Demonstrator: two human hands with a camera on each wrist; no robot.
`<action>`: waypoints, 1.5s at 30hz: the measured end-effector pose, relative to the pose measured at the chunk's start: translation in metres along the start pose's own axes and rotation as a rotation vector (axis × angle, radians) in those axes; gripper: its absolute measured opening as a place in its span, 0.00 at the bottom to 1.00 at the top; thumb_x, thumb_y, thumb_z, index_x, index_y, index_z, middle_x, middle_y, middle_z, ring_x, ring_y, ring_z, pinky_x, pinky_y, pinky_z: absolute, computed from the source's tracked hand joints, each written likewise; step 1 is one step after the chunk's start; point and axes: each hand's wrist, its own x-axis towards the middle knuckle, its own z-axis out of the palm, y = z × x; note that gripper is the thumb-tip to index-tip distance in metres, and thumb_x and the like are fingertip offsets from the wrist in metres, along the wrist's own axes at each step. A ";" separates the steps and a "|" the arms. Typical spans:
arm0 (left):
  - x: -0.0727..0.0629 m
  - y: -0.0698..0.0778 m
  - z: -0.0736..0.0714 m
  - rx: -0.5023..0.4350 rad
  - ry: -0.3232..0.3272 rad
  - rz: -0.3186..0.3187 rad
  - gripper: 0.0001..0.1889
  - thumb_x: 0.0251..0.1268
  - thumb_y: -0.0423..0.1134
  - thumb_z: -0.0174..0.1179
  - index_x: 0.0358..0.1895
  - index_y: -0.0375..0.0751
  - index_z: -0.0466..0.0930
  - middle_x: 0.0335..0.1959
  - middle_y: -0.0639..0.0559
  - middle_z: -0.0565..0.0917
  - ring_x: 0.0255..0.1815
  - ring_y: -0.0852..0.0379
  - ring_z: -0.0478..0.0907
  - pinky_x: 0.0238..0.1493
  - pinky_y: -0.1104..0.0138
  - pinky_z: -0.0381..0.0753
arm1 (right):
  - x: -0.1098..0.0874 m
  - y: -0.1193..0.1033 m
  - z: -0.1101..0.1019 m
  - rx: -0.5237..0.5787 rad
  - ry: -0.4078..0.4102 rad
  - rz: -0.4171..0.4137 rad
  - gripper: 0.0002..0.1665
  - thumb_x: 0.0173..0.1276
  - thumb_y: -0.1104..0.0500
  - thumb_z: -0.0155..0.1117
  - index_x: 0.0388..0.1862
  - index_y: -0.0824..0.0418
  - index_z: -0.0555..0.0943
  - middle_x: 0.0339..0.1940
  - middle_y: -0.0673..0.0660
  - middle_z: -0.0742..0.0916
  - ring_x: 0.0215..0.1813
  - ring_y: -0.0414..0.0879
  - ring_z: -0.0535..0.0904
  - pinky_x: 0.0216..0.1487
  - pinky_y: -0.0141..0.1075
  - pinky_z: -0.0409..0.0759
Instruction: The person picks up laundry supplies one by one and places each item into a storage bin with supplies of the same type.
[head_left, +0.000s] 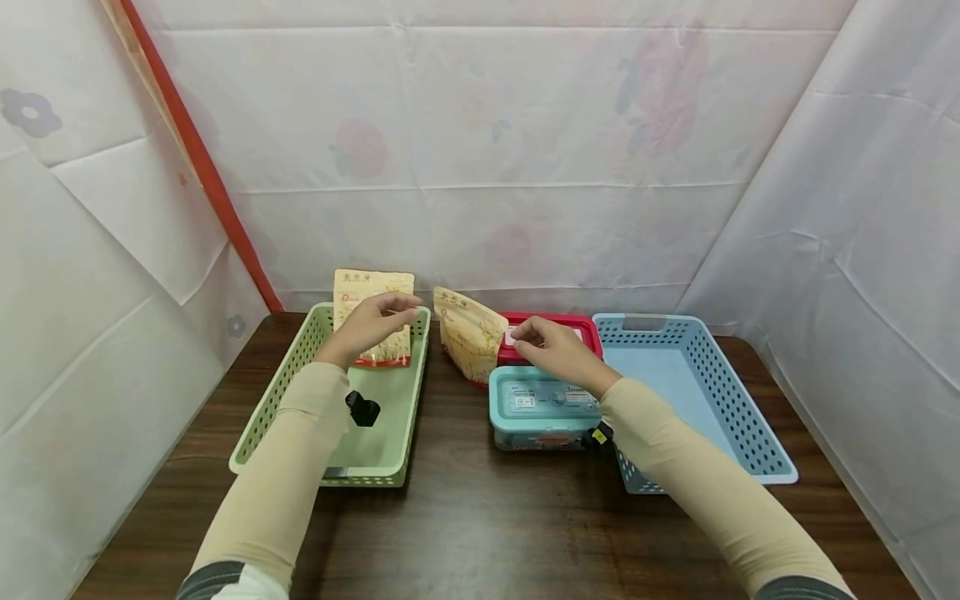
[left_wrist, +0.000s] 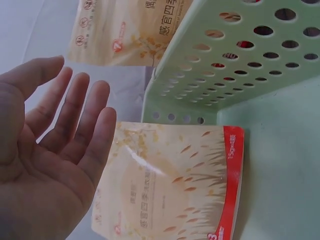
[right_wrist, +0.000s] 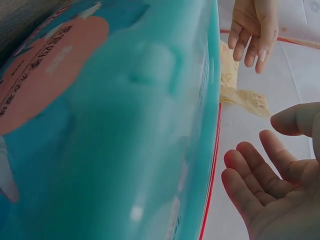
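Left hand (head_left: 363, 329) over the green basket's (head_left: 382, 446) far end, fingers relaxed, holding nothing, right beside the pouch (left_wrist: 170, 180) propped inside. My right hand (head_left: 558, 354), loosely curved and gripping nothing, hangs right of the basket, above the red tub (head_left: 591, 335) and teal box (head_left: 543, 408), near the second pouch (head_left: 471, 337), tilted just outside the basket. For that one, I'd pinch the top edge lightly; squeezing the middle would probably buckle it.
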 end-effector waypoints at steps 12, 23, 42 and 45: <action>0.005 0.021 0.010 0.038 0.011 -0.028 0.22 0.79 0.43 0.53 0.67 0.33 0.73 0.59 0.33 0.75 0.55 0.43 0.72 0.60 0.45 0.72 | 0.004 0.005 0.001 -0.004 -0.001 0.016 0.17 0.76 0.53 0.60 0.57 0.60 0.79 0.52 0.54 0.84 0.53 0.48 0.79 0.54 0.45 0.81; 0.025 0.000 0.014 0.035 0.057 -0.020 0.23 0.77 0.48 0.56 0.66 0.37 0.74 0.60 0.38 0.76 0.60 0.39 0.72 0.62 0.44 0.73 | 0.009 0.002 0.003 0.000 -0.007 0.000 0.17 0.75 0.53 0.62 0.57 0.59 0.80 0.49 0.53 0.85 0.51 0.47 0.80 0.53 0.44 0.81; 0.035 0.004 0.019 0.123 0.029 -0.046 0.23 0.78 0.45 0.55 0.67 0.36 0.73 0.64 0.40 0.74 0.64 0.41 0.70 0.62 0.46 0.72 | 0.018 -0.007 0.004 -0.077 -0.042 -0.004 0.13 0.73 0.49 0.64 0.45 0.57 0.84 0.42 0.51 0.87 0.45 0.46 0.80 0.46 0.42 0.81; 0.036 0.004 0.020 0.121 0.025 -0.047 0.22 0.78 0.45 0.54 0.67 0.36 0.73 0.64 0.39 0.74 0.64 0.41 0.70 0.62 0.46 0.72 | 0.020 -0.008 0.003 -0.100 -0.050 0.010 0.13 0.73 0.49 0.64 0.44 0.57 0.84 0.42 0.51 0.86 0.45 0.46 0.80 0.45 0.42 0.81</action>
